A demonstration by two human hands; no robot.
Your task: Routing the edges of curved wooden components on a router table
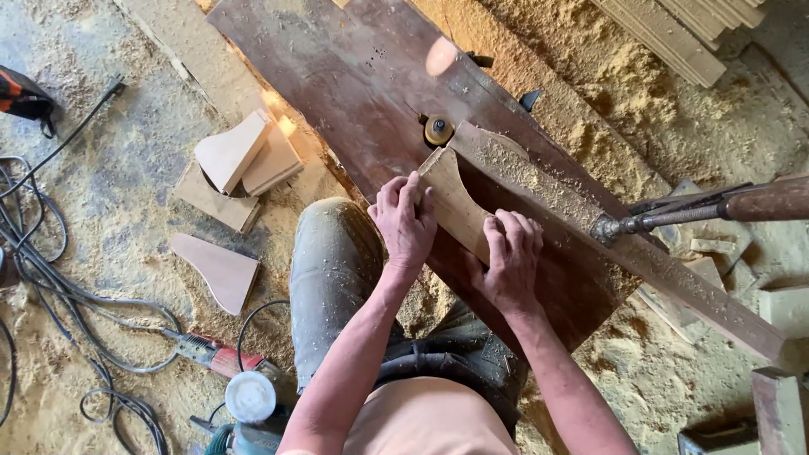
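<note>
A curved, pale wooden piece [455, 202] lies flat on a dark brown table top [354, 93], its tip next to a round yellow cutter head [438, 131] that sticks up through the table. My left hand [406, 221] presses on the piece's left edge. My right hand [511, 257] holds down its near end. A long wooden fence bar [607, 240], dusted with sawdust, runs diagonally beside the piece on its right.
Several cut curved wooden pieces [244, 160] are stacked on the sawdust-covered floor at left, and another [217, 270] lies alone. Black cables [59, 278] and power tools [244, 404] lie at lower left. A clamp with a wooden handle [716, 206] grips the fence. Planks [691, 34] are stacked at top right.
</note>
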